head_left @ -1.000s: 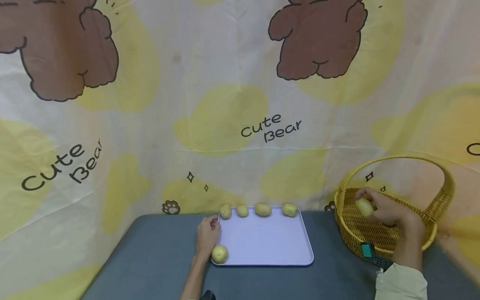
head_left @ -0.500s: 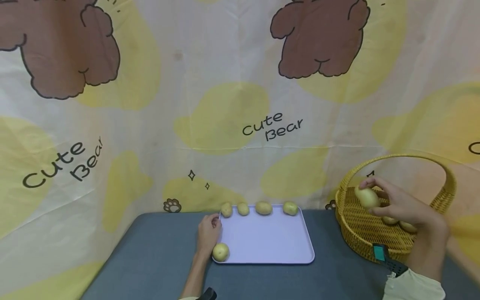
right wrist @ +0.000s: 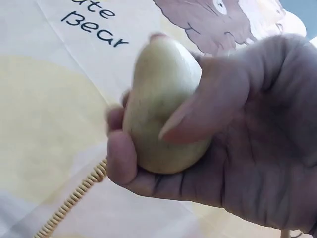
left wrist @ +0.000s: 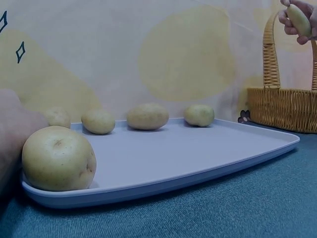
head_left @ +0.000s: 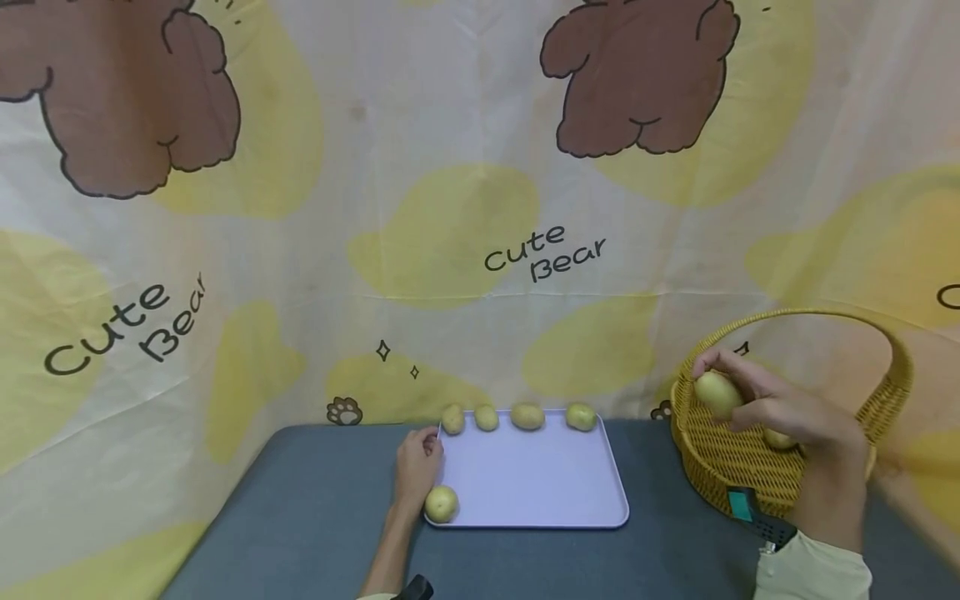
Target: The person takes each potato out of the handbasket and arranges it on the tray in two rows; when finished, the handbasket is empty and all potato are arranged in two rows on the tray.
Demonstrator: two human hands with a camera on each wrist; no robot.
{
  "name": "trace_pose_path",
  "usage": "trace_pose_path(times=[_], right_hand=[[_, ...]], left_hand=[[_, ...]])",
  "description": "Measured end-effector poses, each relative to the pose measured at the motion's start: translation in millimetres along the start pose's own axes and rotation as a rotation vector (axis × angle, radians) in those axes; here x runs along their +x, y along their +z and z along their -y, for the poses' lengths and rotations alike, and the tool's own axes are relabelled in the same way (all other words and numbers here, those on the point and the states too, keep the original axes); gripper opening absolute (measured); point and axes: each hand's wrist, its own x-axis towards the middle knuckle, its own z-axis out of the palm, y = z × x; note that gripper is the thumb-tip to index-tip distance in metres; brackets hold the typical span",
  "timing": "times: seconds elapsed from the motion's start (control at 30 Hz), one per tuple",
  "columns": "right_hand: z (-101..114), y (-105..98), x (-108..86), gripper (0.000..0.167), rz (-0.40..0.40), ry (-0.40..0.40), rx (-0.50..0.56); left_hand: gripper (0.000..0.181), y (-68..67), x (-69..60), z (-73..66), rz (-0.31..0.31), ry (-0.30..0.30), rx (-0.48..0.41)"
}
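Note:
My right hand grips a pale yellow potato above the wicker basket. In the right wrist view, the thumb lies across this potato and the fingers curl round it. At the left of a pale lilac tray, my left hand holds the rim with curled fingers. A round potato sits at the tray's near left corner, close beside the left wrist. Several potatoes stand in a row along the tray's far edge, among them an oblong potato and a greenish potato.
The basket's tall arched handle rises behind the right hand. Inside the basket lies another potato, partly hidden by that hand. A dark grey-blue cloth covers the table, and a printed curtain hangs behind it.
My right hand lifted the potato up from inside the basket, swung right, then came slightly back left. Potatoes in the basket came into sight. The left hand and tray stayed put.

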Motion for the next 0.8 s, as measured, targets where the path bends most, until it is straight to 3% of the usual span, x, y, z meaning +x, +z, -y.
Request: trace_pose_path(times=[0.1,0.4,0.7,0.8], right_hand=[[2,5,8.6,0.057,0.025,-0.008,-0.010],[9,31,48.6,0.033,0.062,0.005,-0.193],[13,71,100.7,0.034,0.249,-0.003,-0.362],[10,93,120.0,0.036,0.319,0.010,-0.354]], left_hand=[[0.020,0.0,0.0,0.5,-0.003,0.000,0.003],[0.020,1.4,-0.9,2.7,-0.006,0.010,0.009],[0.020,-0.2,-0.8,0.6,-0.009,-0.011,0.017],[0.021,-1.1,-1.6,-0.1,-0.004,-0.010,0.017]])
